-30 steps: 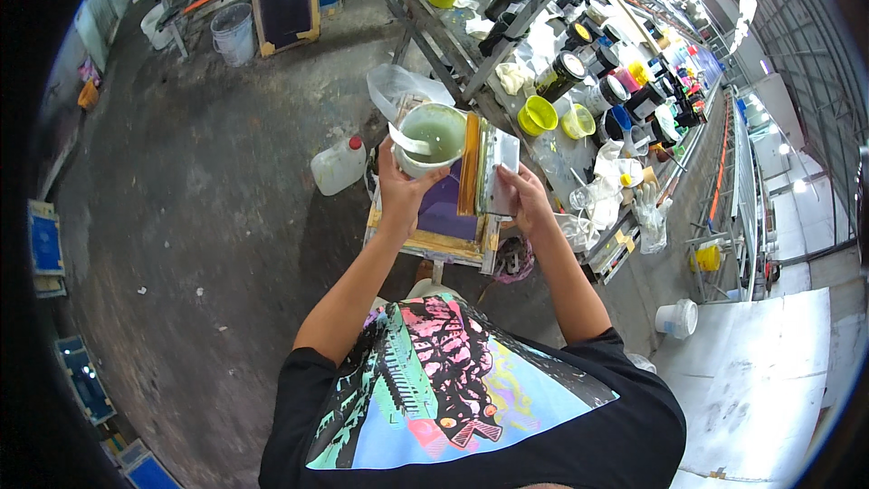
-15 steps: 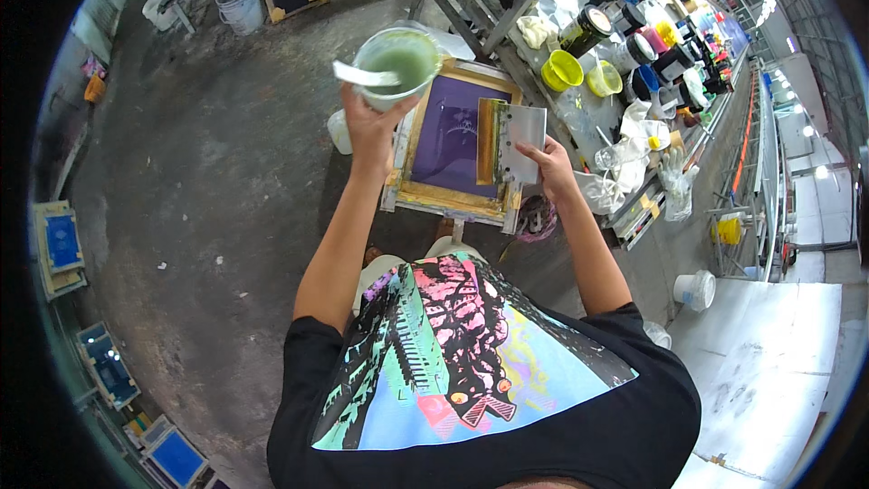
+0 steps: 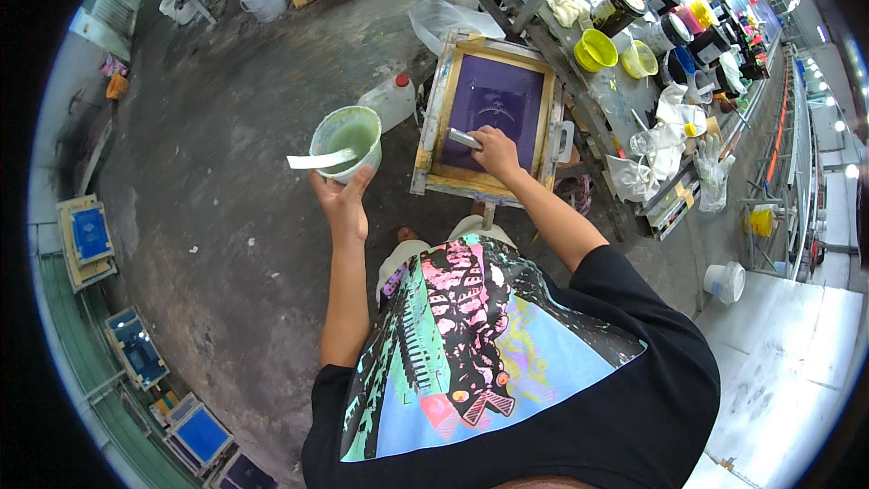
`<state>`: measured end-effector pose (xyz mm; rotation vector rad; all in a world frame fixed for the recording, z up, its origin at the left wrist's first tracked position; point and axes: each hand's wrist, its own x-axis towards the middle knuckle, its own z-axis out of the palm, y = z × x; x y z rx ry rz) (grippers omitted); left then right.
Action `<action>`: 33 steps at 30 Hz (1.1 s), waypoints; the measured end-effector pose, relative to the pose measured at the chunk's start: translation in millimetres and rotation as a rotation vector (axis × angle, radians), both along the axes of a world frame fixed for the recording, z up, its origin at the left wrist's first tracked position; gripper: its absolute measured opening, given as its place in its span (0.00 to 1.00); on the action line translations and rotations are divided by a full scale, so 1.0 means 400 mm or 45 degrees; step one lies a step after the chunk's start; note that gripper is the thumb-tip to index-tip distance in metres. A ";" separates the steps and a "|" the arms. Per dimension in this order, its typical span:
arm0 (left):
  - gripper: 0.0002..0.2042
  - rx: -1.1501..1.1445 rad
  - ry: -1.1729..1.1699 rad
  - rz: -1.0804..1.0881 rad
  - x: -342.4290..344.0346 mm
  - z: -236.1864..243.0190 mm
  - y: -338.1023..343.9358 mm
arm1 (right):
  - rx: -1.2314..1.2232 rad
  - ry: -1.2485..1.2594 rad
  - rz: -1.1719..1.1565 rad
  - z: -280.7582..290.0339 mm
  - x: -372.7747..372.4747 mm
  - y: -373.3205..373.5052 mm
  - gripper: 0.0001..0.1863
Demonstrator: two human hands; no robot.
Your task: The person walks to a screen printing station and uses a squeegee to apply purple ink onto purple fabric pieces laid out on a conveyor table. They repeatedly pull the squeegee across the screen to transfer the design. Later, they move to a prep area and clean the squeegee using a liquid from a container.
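Observation:
My left hand is closed round the lower side of a white plastic tub of pale green ink. A white spatula lies across the tub, its end in the ink. Over a wood-framed printing screen, my right hand grips a squeegee, seen nearly edge-on with a silvery grip. Its blade is mostly hidden, so I cannot tell whether it touches the purple mesh. A pale arc marks the mesh beyond the squeegee.
A jug with a red cap stands left of the screen, near a clear plastic bag. To the right, a cluttered bench holds yellow tubs, ink jars and rags. More screens lean along the left wall.
The tub has moved left and nearer me, away from the screen. My right hand has shifted left over the mesh, and the squeegee has turned from face-on to nearly edge-on.

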<state>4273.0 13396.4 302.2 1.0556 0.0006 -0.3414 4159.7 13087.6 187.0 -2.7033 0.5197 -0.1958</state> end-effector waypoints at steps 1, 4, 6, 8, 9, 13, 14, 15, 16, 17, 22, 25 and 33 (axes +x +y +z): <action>0.44 0.006 0.015 0.012 -0.005 -0.005 0.011 | -0.022 -0.030 0.015 -0.017 0.016 0.003 0.21; 0.45 0.019 0.038 0.032 -0.023 -0.016 0.026 | -0.106 0.001 0.034 -0.061 0.055 0.009 0.24; 0.45 0.030 0.048 0.049 -0.035 -0.021 0.034 | -0.189 0.068 0.069 -0.084 0.056 0.026 0.25; 0.44 0.046 0.049 0.048 -0.045 -0.022 0.040 | -0.183 0.060 0.115 -0.097 0.031 0.056 0.27; 0.45 0.046 0.059 0.060 -0.050 -0.022 0.041 | -0.179 0.105 0.118 -0.098 0.011 0.072 0.27; 0.45 0.019 0.060 0.068 -0.057 -0.024 0.037 | -0.127 0.215 0.264 -0.094 -0.083 0.138 0.29; 0.45 0.020 0.067 0.059 -0.056 -0.026 0.049 | -0.126 0.204 0.286 -0.091 -0.099 0.148 0.30; 0.45 0.016 0.066 0.079 -0.056 -0.028 0.048 | -0.128 0.159 0.327 -0.088 -0.108 0.149 0.29; 0.45 0.016 0.067 0.084 -0.054 -0.031 0.053 | -0.120 0.152 0.363 -0.085 -0.117 0.146 0.29; 0.45 0.014 0.063 0.069 -0.055 -0.033 0.053 | -0.114 0.144 0.391 -0.084 -0.117 0.138 0.29; 0.44 0.018 0.039 0.073 -0.057 -0.039 0.056 | -0.329 0.183 0.627 -0.088 -0.045 0.064 0.21; 0.43 -0.013 0.093 0.073 -0.063 -0.037 0.046 | -0.476 0.365 0.720 -0.090 0.009 0.017 0.16; 0.43 -0.026 0.029 0.064 -0.083 -0.020 0.025 | -0.310 0.479 0.950 -0.030 -0.120 -0.193 0.25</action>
